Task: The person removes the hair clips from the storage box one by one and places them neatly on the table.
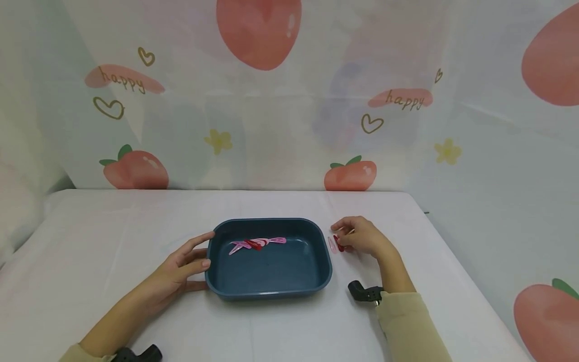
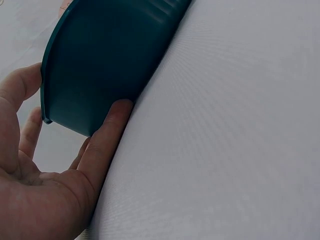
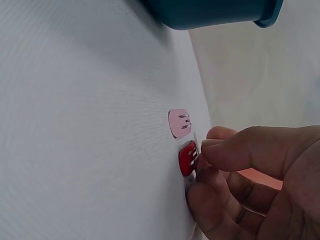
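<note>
A dark teal tray [image 1: 271, 274] sits mid-table with pink and red hair clips [image 1: 257, 244] lying at its far side. My left hand [image 1: 205, 249] rests against the tray's left end with fairly straight fingers. In the left wrist view its thumb [image 2: 112, 125] presses the tray's outer wall [image 2: 110, 50]. Right of the tray, a red hair clip [image 1: 337, 243] and a pale pink hair clip [image 1: 331, 245] lie side by side on the cloth. My right hand [image 1: 338, 237] has curled fingers, with thumb and forefinger pinching the red hair clip [image 3: 188, 158] beside the pale pink hair clip [image 3: 179, 122].
A white cloth covers the table [image 1: 113, 241], whose right edge [image 1: 457, 261] falls away close to my right arm. A curtain printed with peaches [image 1: 289, 100] hangs along the back. Black wrist mounts [image 1: 364, 291] show at both forearms.
</note>
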Demonstrator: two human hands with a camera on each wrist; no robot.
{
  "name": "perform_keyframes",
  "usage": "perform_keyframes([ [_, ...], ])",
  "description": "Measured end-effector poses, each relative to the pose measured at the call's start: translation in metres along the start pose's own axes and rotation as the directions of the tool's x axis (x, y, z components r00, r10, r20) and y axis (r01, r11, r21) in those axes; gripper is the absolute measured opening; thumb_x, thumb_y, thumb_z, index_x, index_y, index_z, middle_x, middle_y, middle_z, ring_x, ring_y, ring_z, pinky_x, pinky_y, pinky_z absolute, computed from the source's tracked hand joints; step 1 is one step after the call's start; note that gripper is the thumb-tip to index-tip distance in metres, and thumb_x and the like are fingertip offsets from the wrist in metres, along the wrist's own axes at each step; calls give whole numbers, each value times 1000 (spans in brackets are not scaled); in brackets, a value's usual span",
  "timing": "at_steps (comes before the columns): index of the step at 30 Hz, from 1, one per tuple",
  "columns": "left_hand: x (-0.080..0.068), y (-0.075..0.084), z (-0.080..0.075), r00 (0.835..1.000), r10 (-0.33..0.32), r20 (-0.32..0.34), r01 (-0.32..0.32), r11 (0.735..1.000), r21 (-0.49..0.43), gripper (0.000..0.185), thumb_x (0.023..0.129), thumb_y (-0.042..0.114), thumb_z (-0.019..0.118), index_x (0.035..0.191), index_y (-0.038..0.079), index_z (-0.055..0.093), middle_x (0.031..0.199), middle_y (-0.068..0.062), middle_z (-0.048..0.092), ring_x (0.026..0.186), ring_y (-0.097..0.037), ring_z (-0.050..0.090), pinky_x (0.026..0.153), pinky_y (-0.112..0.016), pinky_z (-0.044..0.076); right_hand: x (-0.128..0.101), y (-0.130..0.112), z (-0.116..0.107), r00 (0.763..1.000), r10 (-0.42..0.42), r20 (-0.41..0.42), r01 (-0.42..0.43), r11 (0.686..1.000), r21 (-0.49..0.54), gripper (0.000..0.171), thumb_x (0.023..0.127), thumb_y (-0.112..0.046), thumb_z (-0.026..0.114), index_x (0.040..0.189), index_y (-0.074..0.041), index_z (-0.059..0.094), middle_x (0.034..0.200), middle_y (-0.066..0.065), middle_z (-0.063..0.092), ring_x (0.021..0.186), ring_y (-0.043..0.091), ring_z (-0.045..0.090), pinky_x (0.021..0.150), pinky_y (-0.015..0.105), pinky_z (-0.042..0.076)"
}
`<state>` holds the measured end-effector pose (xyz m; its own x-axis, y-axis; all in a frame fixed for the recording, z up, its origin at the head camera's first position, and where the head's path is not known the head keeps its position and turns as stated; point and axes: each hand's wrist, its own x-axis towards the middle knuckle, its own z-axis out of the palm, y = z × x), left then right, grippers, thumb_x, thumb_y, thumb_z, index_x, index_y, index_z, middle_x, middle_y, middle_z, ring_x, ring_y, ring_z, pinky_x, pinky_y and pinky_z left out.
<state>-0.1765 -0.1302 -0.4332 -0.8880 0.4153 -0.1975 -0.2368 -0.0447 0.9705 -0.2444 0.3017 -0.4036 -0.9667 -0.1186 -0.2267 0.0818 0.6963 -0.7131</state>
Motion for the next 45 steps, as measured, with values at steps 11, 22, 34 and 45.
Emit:
perform_keyframes([
  [11, 3, -1, -1, 1000, 7, 10, -7, 1000, -4, 56, 91, 18, 57, 139, 36, 34, 139, -14, 31, 121, -37, 40, 83, -52, 48, -3, -10, -6, 994, -84, -68, 83, 996, -19, 28, 85, -8, 58, 114, -9, 61, 90, 11, 58, 75, 28, 58, 64, 33, 53],
  [22, 3, 0, -5, 1000, 3, 14, -3, 1000, 11, 55, 91, 19, 57, 139, 36, 34, 139, -13, 30, 122, -38, 39, 84, -52, 48, -16, -59, 12, 917, -355, -181, 390, 892, 226, 25, 89, -7, 57, 113, -11, 61, 101, 14, 60, 86, 33, 60, 71, 34, 55],
  [34, 3, 2, -4, 1000, -2, 10, 2, 1000, 12, 55, 91, 19, 57, 138, 36, 35, 139, -13, 31, 122, -38, 39, 83, -52, 48, -27, -96, 65, 848, -496, -184, 515, 854, 69, 23, 85, -1, 59, 107, -7, 64, 95, 10, 65, 81, 15, 61, 70, 28, 53],
  [45, 2, 0, -3, 1000, -3, 0, 3, 1000, 9, 55, 91, 19, 58, 138, 36, 35, 139, -13, 31, 121, -37, 40, 82, -52, 49, -18, -88, 89, 791, -597, -131, 549, 789, -276, 31, 81, -5, 58, 109, -16, 65, 98, -2, 68, 80, 4, 59, 70, 25, 52],
])
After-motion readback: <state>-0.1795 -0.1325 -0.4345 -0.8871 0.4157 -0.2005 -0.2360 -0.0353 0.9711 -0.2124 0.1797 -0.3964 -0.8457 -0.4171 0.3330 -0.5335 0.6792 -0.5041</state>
